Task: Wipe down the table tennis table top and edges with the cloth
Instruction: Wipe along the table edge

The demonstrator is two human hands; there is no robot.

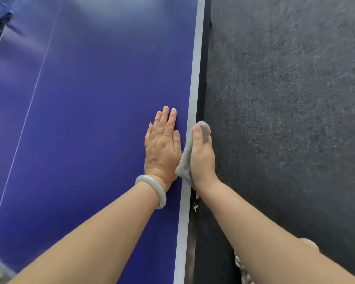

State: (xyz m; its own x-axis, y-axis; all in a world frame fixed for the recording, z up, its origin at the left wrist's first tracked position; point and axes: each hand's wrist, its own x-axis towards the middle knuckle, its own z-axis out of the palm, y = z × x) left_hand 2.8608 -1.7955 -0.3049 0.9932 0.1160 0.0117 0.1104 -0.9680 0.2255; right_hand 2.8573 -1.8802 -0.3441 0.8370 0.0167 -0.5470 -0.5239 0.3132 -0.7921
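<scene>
At the table's white edge (194, 95), right hand (202, 154) grips the cloth (186, 158); left hand (162, 146) presses flat, fingers straight.

Looks like a games room or sports hall tbh: a blue table tennis table (103, 99) with a white edge stripe (195, 78) and a thin centre line (29, 103), standing on dark grey speckled flooring (285, 119), gym-style.
</scene>
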